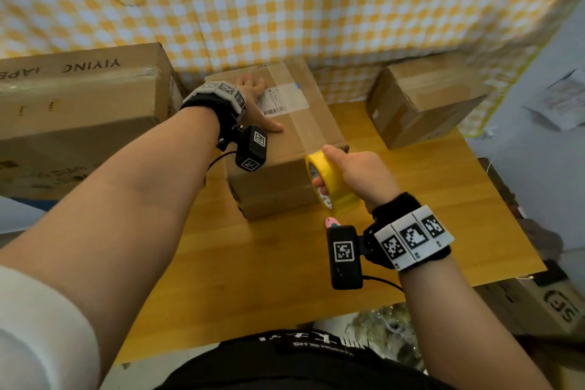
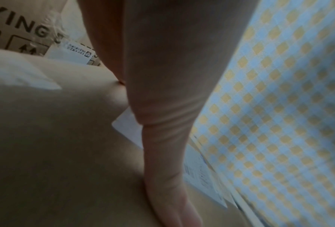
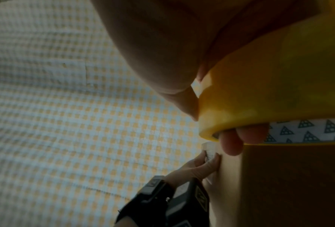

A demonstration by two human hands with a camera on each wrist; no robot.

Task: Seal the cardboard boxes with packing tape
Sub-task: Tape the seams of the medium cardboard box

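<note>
Middle cardboard box (image 1: 285, 149) sits at the far edge of the wooden tabletop (image 1: 285, 263), against the checked cloth (image 1: 316, 3); left hand (image 1: 258, 104) lies flat on its top beside the shipping label (image 1: 281, 100), fingers straight; right hand (image 1: 357, 177) grips the yellow tape roll (image 1: 329, 184) at the box's near right corner, fingers curled through the core; second box (image 1: 424, 98) stands at the far right corner.

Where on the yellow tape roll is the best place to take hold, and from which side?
Through the core. The tape roll stands on edge against the near face of the middle box, open centre facing sideways. The right hand shows a workable grip: fingers hooked inside the core, thumb over the outer band, coming from the near right so the roll can likely still turn.
</note>
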